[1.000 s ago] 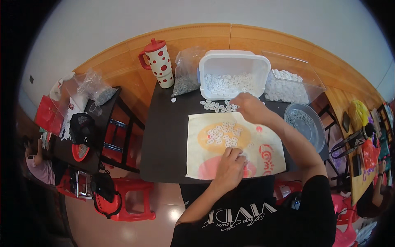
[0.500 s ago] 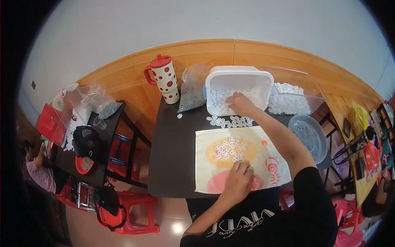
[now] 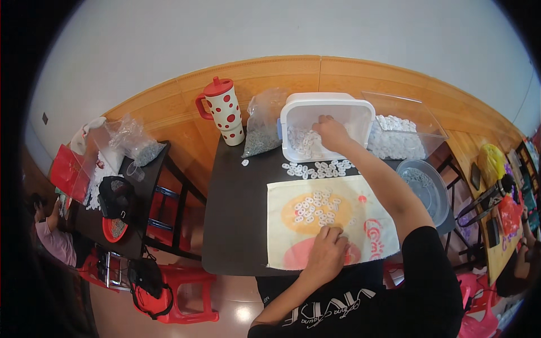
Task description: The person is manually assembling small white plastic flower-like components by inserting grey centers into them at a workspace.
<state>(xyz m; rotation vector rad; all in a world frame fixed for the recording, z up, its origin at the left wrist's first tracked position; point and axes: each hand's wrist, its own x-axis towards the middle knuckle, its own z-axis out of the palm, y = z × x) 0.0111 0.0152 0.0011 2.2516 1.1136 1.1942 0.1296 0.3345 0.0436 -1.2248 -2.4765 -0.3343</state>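
Observation:
My right hand [image 3: 332,133] reaches into a white tub [image 3: 327,99] lying with its opening toward me. Its fingers are curled together over small white oval plastic pieces [image 3: 307,141]; what is in them is hidden. My left hand [image 3: 328,248] rests at the near part of a cream cloth [image 3: 279,208] with orange and pink patches. Its fingers are bent inward, and I cannot make out what they hold. Just beyond them, oval pieces with small holes [image 3: 315,207] are spread on the orange patch. More white pieces [image 3: 321,169] lie between the cloth and the tub.
A clear box of white pieces [image 3: 396,135] and a round clear tub of small metal parts [image 3: 425,191] stand at the right. A spotted tumbler [image 3: 225,112] and a bag of grey parts [image 3: 262,138] are at the back left of the dark table [image 3: 234,225]. Another person sits far left.
My right hand has lifted slightly inside the tub, away from the pieces at its front. My left hand stays at nearly the same place on the cloth.

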